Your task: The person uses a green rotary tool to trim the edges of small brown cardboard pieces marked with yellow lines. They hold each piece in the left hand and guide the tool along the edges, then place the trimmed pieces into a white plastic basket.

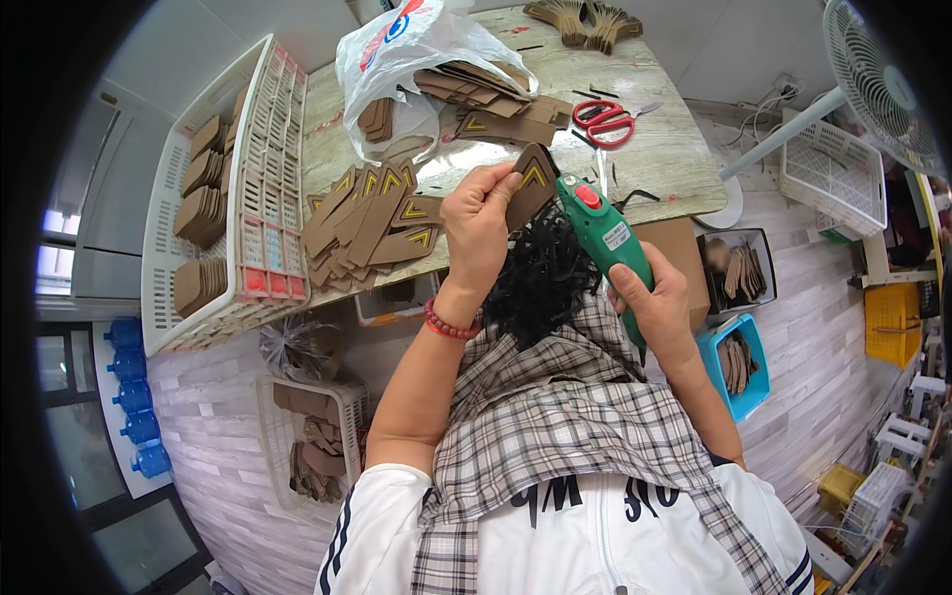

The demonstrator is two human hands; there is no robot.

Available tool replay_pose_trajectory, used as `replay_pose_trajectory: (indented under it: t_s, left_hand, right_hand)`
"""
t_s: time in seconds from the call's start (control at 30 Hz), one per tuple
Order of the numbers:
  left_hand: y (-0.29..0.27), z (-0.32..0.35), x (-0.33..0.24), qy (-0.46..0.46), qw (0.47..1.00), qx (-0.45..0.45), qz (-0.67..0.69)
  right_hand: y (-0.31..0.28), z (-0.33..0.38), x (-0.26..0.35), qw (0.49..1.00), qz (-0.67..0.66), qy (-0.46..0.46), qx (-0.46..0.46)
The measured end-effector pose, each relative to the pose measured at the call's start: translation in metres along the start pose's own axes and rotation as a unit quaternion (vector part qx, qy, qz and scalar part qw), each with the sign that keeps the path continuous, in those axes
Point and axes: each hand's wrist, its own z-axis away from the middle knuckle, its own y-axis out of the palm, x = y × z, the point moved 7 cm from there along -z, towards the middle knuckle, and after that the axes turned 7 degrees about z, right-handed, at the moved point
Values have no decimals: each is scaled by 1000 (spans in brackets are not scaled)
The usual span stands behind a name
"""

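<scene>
My left hand (474, 220), with a red bead bracelet at the wrist, pinches a brown flat piece (531, 193) with a yellow chevron and a dark edge. In my right hand (654, 297) is a green handheld power tool (607, 230) with a red switch. The tool's front end is right beside the piece's edge; whether they touch I cannot tell. A heap of black strip scraps (540, 273) hangs below the piece, over my plaid apron (565, 397). Left of my left hand lies a pile of similar chevron pieces (369, 223) on the table.
On the table (654, 84) are red-handled scissors (605, 124), more brown pieces (486, 89) and a white plastic bag (382, 59). A white crate (268, 149) of stacked pieces stands left. A blue bin (709, 367), a dark box (769, 253) and a fan (873, 84) stand right.
</scene>
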Motion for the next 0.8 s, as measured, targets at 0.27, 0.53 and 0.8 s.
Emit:
replay_pose_trajectory:
  t_s: [0.27, 0.53, 0.8]
  left_hand:
    - [5, 1, 0, -3, 994, 76, -80]
    - [-42, -16, -3, -106, 991, -23, -71]
    - [-70, -75, 57, -157, 970, -183, 41]
  right_hand:
    - [-7, -1, -1, 1000, 6, -7, -8]
    - [-10, -3, -1, 999, 24, 10, -19]
    - [-12, -5, -15, 999, 26, 29, -19]
